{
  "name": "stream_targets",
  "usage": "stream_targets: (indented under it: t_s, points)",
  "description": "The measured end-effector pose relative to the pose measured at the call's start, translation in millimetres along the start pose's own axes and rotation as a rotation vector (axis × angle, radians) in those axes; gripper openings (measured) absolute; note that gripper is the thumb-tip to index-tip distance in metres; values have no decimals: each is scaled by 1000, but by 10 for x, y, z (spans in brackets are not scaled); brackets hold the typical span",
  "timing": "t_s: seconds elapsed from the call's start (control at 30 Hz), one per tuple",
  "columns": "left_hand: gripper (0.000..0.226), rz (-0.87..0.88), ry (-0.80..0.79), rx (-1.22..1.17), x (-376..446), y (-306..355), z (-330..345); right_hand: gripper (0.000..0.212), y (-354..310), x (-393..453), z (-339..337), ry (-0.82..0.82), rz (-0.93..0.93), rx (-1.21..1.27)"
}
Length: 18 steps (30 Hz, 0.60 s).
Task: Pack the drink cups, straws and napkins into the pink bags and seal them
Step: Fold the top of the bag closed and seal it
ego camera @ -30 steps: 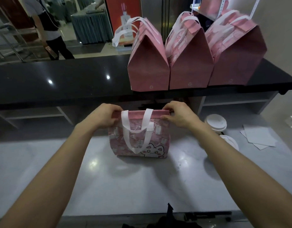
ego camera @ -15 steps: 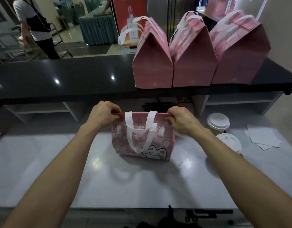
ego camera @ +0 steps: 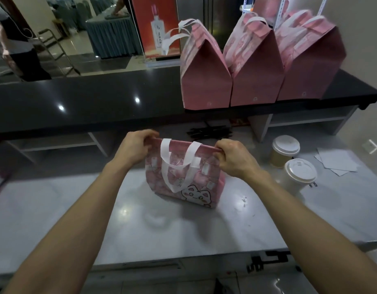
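2 hands hold 1 pink bag [ego camera: 184,179] on the pale worktop [ego camera: 183,228]. The bag stands upright near the middle of the worktop. It has a white cat face low on its front, and its white handle [ego camera: 179,166] hangs down the front in a loop. The left hand [ego camera: 136,145] grips the left end of the bag's top edge, with the fingers curled tight over it. The right hand [ego camera: 234,158] grips the right end of the top edge the same way. The top edge looks flat and closed between them.

2 drink cups with white lids stand to the right of the bag. The brown cup [ego camera: 284,150] is farther back, and the pale cup [ego camera: 300,174] is just in front of it. White napkins [ego camera: 338,160] lie flat farther right. Dark straws [ego camera: 208,132] lie in a bunch behind the bag, under the black counter [ego camera: 87,98]. 3 closed pink bags [ego camera: 255,66] stand side by side on that counter.
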<state>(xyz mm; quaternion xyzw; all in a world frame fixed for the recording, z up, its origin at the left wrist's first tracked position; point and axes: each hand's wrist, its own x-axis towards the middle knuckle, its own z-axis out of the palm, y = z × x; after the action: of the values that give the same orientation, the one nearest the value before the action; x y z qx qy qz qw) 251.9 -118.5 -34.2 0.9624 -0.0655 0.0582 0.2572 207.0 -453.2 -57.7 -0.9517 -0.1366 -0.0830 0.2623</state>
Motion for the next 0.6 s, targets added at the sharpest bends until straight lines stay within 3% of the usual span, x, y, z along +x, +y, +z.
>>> stream_targets:
  t_s: [0.07, 0.17, 0.3, 0.43, 0.5, 0.6]
  points:
    - [55, 36, 93, 5, -83, -35, -45, 15, -215, -121, 75, 97, 13, 12]
    - [42, -26, 254, -49, -276, -145, -85, 21, -569, -312, 235, 150, 33, 44]
    - [27, -48, 136, -168, -606, -388, -63, 40, -913, -567, 480, 6, -112, 175]
    - [67, -119, 11, -301, -916, -693, 33, 97, -901, -800, 667, -7, 25, 260]
    - [85, -151, -70, -374, -1095, -846, 109, 131, -823, -882, 813, -90, 154, 273]
    - [122, -166, -391, -522, -1379, -1005, 290, 164, -746, -967, 1041, -281, 266, 282]
